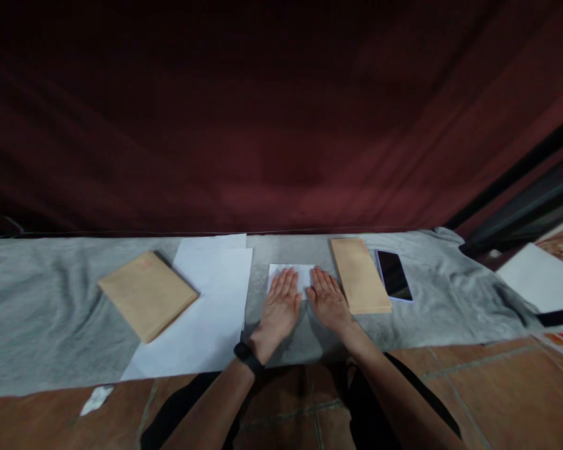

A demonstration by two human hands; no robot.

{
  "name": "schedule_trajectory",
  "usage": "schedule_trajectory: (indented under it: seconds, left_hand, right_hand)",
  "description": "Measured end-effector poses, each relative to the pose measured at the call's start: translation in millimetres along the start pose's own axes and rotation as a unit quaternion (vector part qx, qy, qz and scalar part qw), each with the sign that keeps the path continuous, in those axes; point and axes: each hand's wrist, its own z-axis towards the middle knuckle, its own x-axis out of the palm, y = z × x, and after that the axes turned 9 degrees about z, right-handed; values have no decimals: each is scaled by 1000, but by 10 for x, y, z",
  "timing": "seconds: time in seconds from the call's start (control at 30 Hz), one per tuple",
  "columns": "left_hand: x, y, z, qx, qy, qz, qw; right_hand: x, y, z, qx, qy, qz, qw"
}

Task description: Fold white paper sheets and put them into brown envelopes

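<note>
A small white piece of paper (304,278), which looks folded, lies on the grey cloth in front of me. My left hand (281,303) rests flat on its left part, fingers stretched out. On its right part lies my right hand (329,300), also flat with the fingers extended. Both palms face down and hide much of the paper's near edge. Close beside my right hand is a brown envelope stack (360,275). Large white sheets (216,306) spread out to the left of my left hand.
Another stack of brown envelopes (147,294) lies partly over the white sheets. A phone (395,275) with a dark screen is right of the envelopes. The grey cloth (42,312) runs along a dark red curtain (281,156). A white scrap (96,400) lies on the tiled floor (507,387).
</note>
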Motion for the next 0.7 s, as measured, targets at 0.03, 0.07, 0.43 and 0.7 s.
schedule_trajectory:
  seconds: [0.03,0.07,0.43,0.7]
  left_hand:
    - [-2,-48,-16,19,7,-8,1000]
    - [-1,-84,-30,30,13,-14,999]
    - [-12,122,-37,-63,58,14,996]
    - [10,134,-36,-53,79,22,995]
  right_hand:
    - [-1,3,-1,1,3,-2,1000]
    - [-2,5,-2,3,5,-4,1000]
    - [2,-18,-63,27,-44,-27,998]
    - [-89,308,17,-86,37,60,994]
